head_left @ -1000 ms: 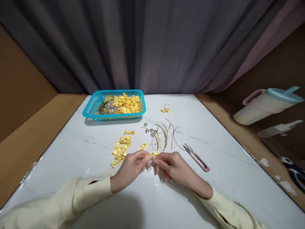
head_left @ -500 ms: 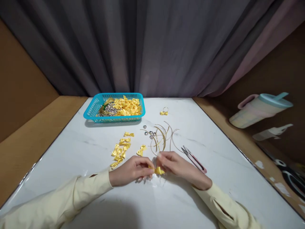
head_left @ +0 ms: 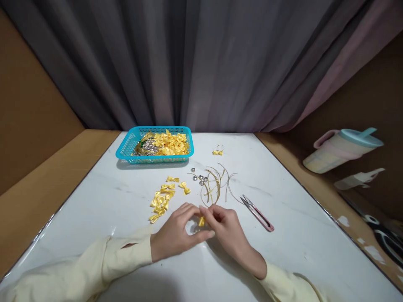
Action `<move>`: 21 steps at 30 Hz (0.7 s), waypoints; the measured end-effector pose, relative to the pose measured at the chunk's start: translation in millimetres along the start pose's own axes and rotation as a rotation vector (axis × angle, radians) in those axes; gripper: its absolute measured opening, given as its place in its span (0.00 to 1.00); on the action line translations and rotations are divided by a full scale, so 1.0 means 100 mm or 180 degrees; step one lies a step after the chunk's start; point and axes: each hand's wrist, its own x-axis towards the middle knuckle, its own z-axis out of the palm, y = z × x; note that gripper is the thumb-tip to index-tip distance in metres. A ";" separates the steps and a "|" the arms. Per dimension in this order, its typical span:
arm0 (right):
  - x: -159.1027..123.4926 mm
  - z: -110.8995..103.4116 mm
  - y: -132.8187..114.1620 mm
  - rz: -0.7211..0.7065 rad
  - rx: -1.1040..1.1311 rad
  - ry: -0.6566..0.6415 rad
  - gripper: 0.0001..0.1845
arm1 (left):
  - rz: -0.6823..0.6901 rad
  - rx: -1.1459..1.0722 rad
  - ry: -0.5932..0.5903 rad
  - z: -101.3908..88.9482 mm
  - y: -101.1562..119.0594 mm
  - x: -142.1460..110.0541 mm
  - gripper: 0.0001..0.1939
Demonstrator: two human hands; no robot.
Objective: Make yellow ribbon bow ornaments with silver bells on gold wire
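Yellow bow (head_left: pixel 202 222) pinched by R hand (head_left: pixel 229 228), nr side of table (head_left: pixel 297 233); L hand (head_left: pixel 173 233) cupped round it, grip can't be told. Loose bows (head_left: pixel 160 201), wires (head_left: pixel 218 184), beads (head_left: pixel 201 183) left unjoined; 1 ringed bow (head_left: pixel 217 152) apparently done; more pcs in bskt (head_left: pixel 154 160).

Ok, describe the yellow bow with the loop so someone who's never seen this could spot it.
On the white table, find the blue basket at the far end. To its right, beyond the curved wires, lies a small yellow bow. It sits apart, with a thin loop the loose bows nearby don't show.
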 end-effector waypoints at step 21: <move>0.50 -1.39 0.26 0.0216 0.0997 0.1617 0.22 | 0.0068 -0.0637 -0.0914 -0.03 0.00 0.00 0.15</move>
